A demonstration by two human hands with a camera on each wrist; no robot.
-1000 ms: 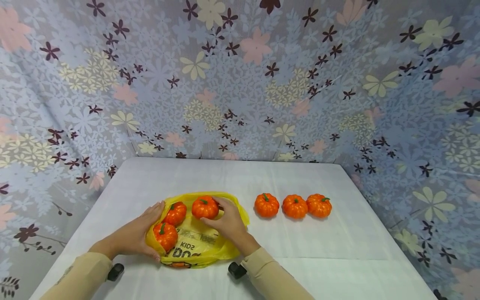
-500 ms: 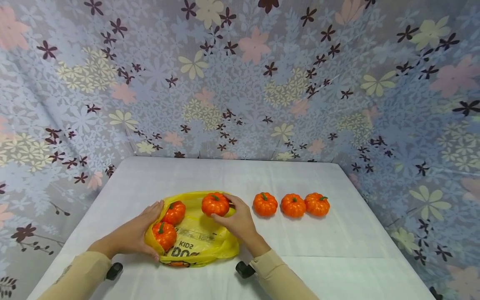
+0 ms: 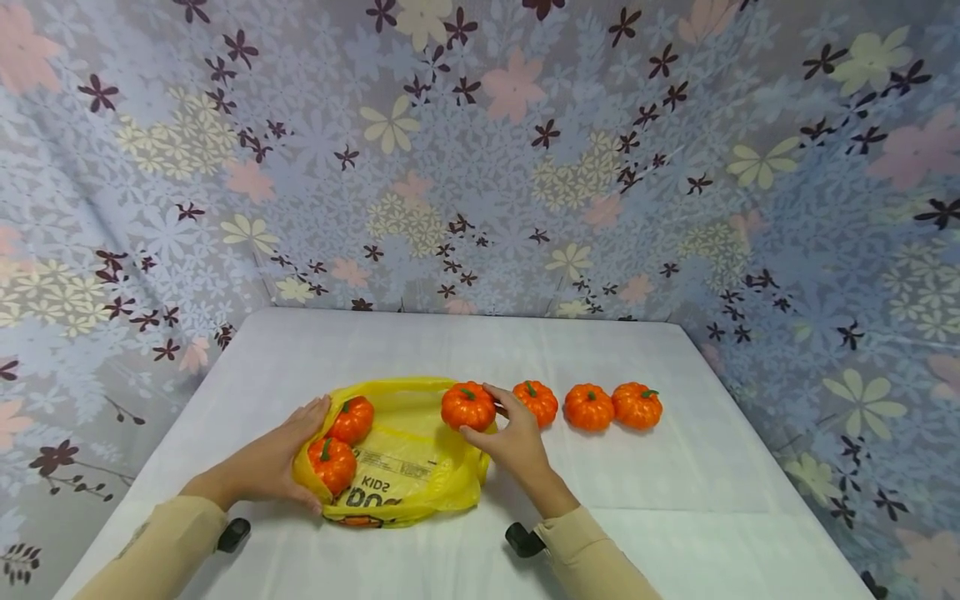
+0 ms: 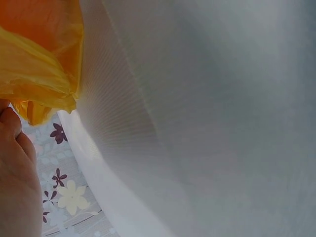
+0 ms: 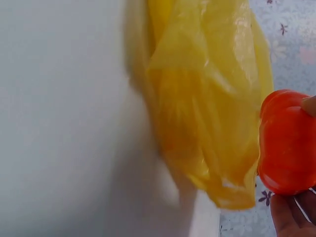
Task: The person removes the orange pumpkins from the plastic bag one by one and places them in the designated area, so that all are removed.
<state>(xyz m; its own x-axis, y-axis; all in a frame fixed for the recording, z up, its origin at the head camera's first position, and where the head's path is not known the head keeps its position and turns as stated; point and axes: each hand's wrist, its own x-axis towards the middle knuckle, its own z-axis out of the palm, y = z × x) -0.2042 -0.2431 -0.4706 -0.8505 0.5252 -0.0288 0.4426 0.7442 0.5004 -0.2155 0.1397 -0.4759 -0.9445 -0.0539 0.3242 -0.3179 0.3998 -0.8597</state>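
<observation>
A floral cloth backdrop rises behind a white tabletop. On it sits a yellow plastic bag, mouth gaping. The left hand has its grip spread against the bag's left side. The right hand has its grip pinching an orange pumpkin at the bag's right rim. Two pumpkins rest inside, leftward; three more pumpkins stand in a row to the right.

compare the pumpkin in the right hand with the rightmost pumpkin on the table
The held pumpkin is gripped by the right hand; the rightmost pumpkin sits untouched on the table. In the head view, the held pumpkin's stem shows near its top middle, while the rightmost pumpkin's stem leans to the right. Both are orange and ribbed with green stems.
</observation>
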